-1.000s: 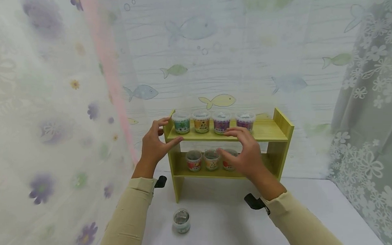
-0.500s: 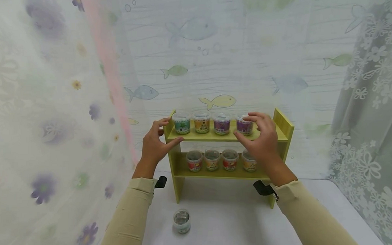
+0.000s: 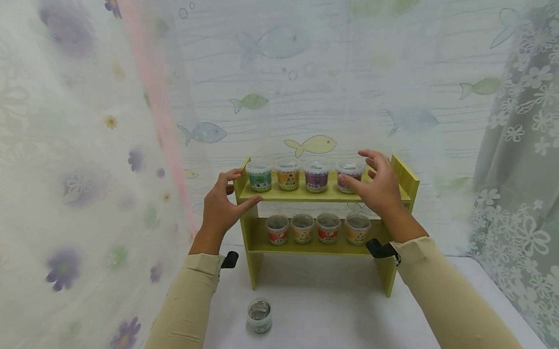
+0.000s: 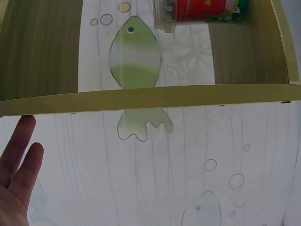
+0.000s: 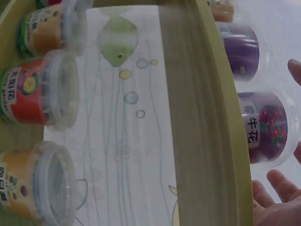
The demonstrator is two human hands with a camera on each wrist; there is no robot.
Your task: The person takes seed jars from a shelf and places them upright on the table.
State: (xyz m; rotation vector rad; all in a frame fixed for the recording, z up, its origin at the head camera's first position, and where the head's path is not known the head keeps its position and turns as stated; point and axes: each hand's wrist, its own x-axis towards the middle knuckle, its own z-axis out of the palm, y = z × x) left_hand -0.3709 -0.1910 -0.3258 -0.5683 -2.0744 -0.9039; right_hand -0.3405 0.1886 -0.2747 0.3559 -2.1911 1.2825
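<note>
On the top board of a small yellow-green wooden shelf [image 3: 306, 197] stand several lidded plastic cups with coloured labels. The rightmost is a purple cup [image 5: 265, 125]. Around it my right hand [image 3: 382, 191] is spread, thumb across its front and fingers raised above and to its right; a gap shows between fingers and cup in the right wrist view. My left hand [image 3: 223, 206] holds the shelf's left side panel [image 4: 150, 99], thumb along the front edge and fingers outside; the left wrist view hides its thumb. A green cup [image 3: 260, 178] is just right of that hand.
Several cups, including a red cup [image 5: 33, 92] and an orange cup [image 5: 21, 183], stand on the lower board. One clear cup [image 3: 259, 316] sits on the white table [image 3: 316, 324] before the shelf. Fish-patterned curtain [image 3: 272, 118] hangs behind.
My right hand has moved right and upward, from in front of the middle cups to the rightmost purple cup, uncovering the lower right cup. My left hand has stayed on the shelf's side.
</note>
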